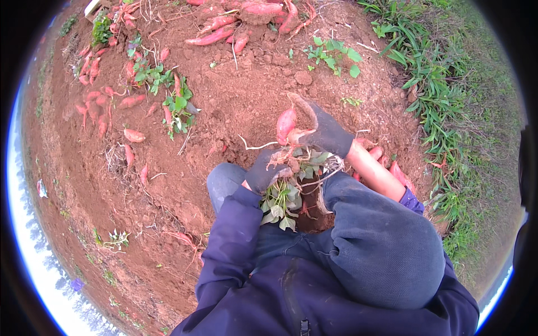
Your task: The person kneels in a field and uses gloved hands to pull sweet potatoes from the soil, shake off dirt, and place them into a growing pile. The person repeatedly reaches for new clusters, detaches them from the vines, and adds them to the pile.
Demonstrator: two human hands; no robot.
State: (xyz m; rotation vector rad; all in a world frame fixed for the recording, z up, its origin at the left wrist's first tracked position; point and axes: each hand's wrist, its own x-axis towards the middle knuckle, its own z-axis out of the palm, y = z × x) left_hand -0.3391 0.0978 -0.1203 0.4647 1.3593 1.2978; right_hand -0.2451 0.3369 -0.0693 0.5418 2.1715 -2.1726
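Observation:
My left hand [265, 171], in a dark work glove with soiled fingers, grips the stem base of a sweet potato vine [280, 201]. Its leaves hang down between my knees, and thin roots spread over the glove. A red sweet potato [286, 124] stands upright just above this root clump. My right hand [327, 131], gloved alike, is beside that tuber with thumb and forefinger spread wide. The thumb lies near the tuber's lower end; whether it touches is hard to tell. A pale root [258, 147] sticks out to the left.
Sweet potatoes [212, 35] lie heaped ahead, with more scattered groups [94, 105] to the left. Others [401, 174] rest beside my right forearm. Leafy vines [178, 105] lie on the loose reddish soil [248, 90]. A grassy strip [445, 84] borders the right side.

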